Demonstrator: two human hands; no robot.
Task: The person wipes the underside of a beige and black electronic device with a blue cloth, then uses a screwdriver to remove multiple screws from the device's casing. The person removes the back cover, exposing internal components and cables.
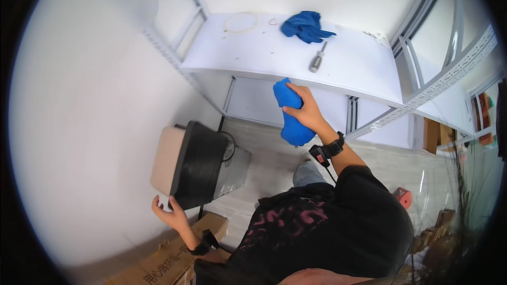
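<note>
In my right hand (303, 106) is a bunched, bright blue cloth-like piece (296, 129), squeezed between thumb and fingers in front of the shelf edge. It hangs down below the hand. My left hand (170, 215) is at the lower corner of a black bin (198, 166) with a beige panel (168, 161) on its left side. The thumb and fingers of that hand are apart, and a fingertip is at the black rim; whether it presses on it I cannot tell. A darker blue crumpled cloth (305, 26) lies on the white shelf (232, 55).
Nearer on the shelf lies a screwdriver (317, 59), with a thin pale loop (240, 22) at the back left. Metal uprights (443, 76) frame the right side. A cardboard box (166, 264) sits below my left arm, and a red roll (404, 198) is on the floor at right.
</note>
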